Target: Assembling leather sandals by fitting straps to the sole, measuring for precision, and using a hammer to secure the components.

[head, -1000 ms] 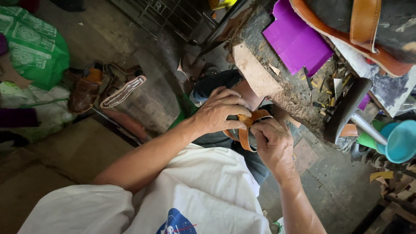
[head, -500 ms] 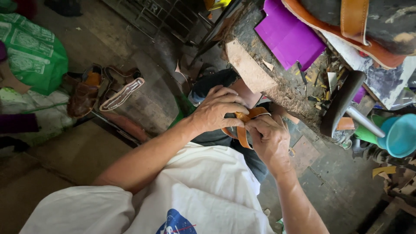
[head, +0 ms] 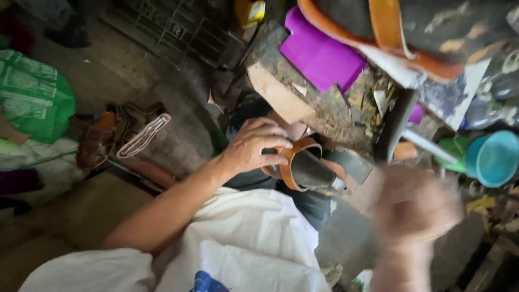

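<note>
Gripping a brown leather sandal (head: 305, 167) over the lap, left hand (head: 251, 147) has fingers curled round its tan strap; right hand (head: 413, 208) is off to the side, blurred, so whether it is spread or closed I cannot tell. Looks like mid-repair on the strap; next move likely needs the right hand back on the sandal. Purple sheet (head: 319, 54) lies on the cluttered counter (head: 303, 103), green printed bag (head: 32, 100) far left, turquoise cup (head: 494, 157) right.

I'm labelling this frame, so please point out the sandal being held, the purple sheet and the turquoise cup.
sandal (head: 309, 168): head view, on its dark sole.
purple sheet (head: 320, 54): head view, middle of its flat face.
turquoise cup (head: 494, 158): head view, inside its round mouth.
</note>
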